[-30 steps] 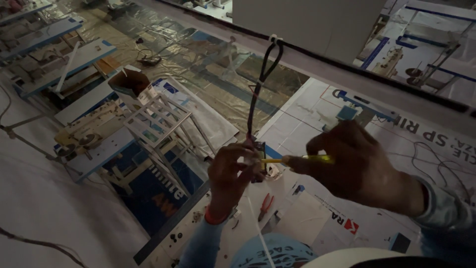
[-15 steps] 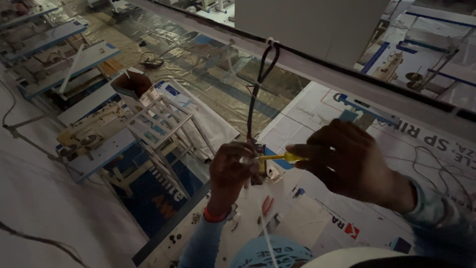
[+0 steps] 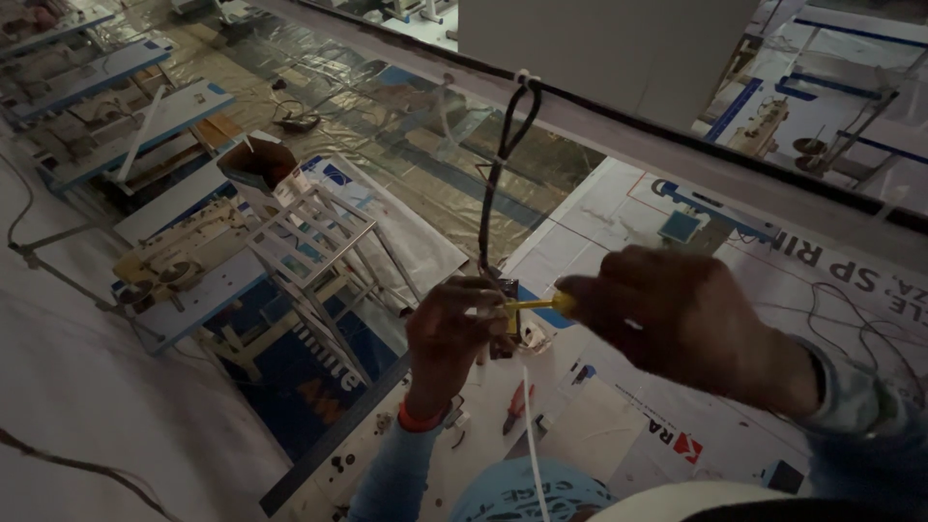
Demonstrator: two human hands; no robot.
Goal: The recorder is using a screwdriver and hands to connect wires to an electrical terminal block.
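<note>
Your left hand (image 3: 452, 329) pinches a small dark fitting (image 3: 504, 319) at the end of the hanging black cable (image 3: 498, 164). Just right of it, your right hand (image 3: 677, 319) grips a yellow-handled screwdriver (image 3: 536, 304), tip seated in the fitting, so fastening looks underway, not finished. A thin white wire (image 3: 532, 435) dangles below.

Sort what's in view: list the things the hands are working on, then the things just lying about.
In hand:
- left hand gripping the small dark part
- right hand holding the yellow screwdriver against that part
- black cable running up from the part to the rail

Lying about:
- red-handled tool on the printed sheets
- white metal frame
- brown box
</note>
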